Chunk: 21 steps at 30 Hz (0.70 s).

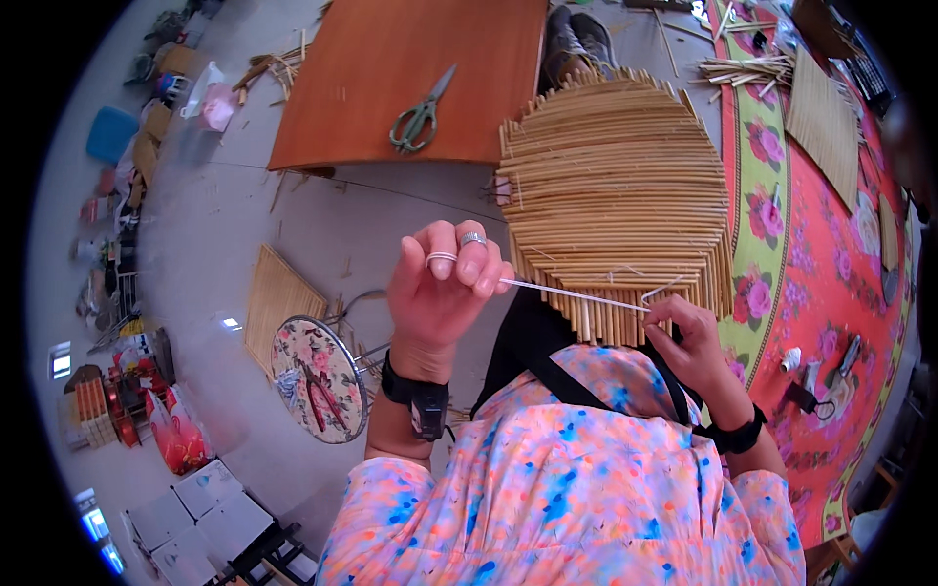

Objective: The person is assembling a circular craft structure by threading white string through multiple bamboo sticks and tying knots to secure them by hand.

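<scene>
A white cord [576, 292] runs taut between my two hands, just above the near end of a rounded panel of tan reed sticks [616, 186] in front of me. My left hand [440, 288], raised at the panel's left, has fingers curled on the cord, which is looped round one finger. At the panel's near right edge my right hand [689, 342] pinches the cord's other stretch between thumb and fingers. Short thread pieces show along the panel's near rows, where the sticks form a stepped, narrowing edge.
Green-handled scissors [418, 122] lie on a brown board [391, 49] beyond my left hand. Red-handled pliers [322, 396] rest on a round floral stool [293, 356] at left. A flowered red cloth [831, 293] on the right bears another reed panel [821, 127] and loose sticks [747, 70].
</scene>
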{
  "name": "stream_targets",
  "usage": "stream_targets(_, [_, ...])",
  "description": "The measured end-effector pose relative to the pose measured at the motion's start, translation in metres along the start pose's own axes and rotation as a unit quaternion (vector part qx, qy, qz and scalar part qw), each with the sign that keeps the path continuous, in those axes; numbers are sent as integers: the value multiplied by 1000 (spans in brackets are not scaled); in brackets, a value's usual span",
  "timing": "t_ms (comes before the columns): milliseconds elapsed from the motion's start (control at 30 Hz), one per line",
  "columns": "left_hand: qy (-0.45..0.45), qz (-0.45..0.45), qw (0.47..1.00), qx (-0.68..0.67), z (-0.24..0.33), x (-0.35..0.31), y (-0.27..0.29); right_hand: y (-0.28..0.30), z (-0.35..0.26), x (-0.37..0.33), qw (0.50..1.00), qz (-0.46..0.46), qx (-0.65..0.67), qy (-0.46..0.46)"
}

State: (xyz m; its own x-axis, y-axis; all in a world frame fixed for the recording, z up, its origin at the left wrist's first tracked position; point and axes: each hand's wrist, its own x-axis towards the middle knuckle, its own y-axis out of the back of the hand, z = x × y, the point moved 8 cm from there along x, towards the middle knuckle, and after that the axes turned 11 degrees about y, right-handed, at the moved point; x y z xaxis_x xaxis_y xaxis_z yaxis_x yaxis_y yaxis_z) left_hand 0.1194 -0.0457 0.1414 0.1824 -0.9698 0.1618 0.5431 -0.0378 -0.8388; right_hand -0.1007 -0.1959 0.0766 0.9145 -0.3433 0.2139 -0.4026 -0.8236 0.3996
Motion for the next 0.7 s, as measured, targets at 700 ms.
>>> stream_targets(700, [-27,202,962,182,20,0,-7,6,16,-8,997,7,36,-71])
